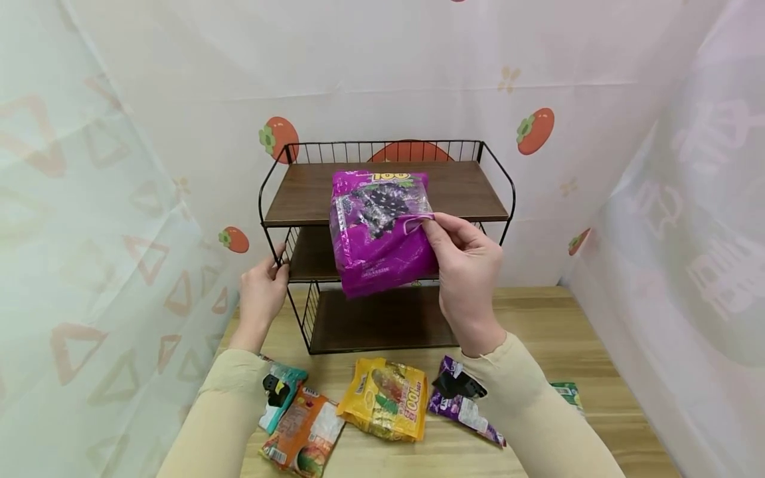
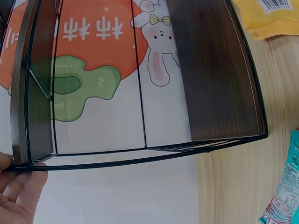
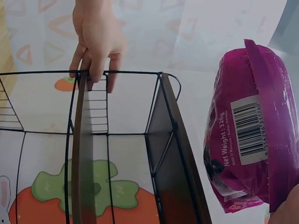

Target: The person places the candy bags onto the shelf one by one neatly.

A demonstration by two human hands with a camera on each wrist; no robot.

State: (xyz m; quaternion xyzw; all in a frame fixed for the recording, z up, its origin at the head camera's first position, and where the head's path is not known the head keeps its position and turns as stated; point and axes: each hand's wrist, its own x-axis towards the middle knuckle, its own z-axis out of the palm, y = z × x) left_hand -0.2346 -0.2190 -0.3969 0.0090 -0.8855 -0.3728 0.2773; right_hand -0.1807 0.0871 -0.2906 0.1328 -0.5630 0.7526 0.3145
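Note:
My right hand [image 1: 469, 265] pinches the right edge of a purple candy bag [image 1: 382, 259] between thumb and fingers. The bag overlaps the top and middle boards of a three-tier shelf rack [image 1: 382, 318] in the head view. In the right wrist view, the side of the purple bag [image 3: 247, 126] shows a barcode, off the edge of the top board [image 3: 175, 140]. My left hand [image 1: 263, 285] grips the rack's left side at the middle board. Left wrist view: the fingers [image 2: 30, 193] hold that board's edge and the black wire frame [image 2: 117, 163].
On the wooden table [image 1: 538, 332] in front of the rack lie a teal packet [image 1: 281, 392], an orange packet [image 1: 305, 431], a yellow candy bag [image 1: 385, 398], a purple packet [image 1: 466, 411] and a green packet [image 1: 568, 393]. Printed cloth walls [image 1: 382, 60] stand behind and at both sides.

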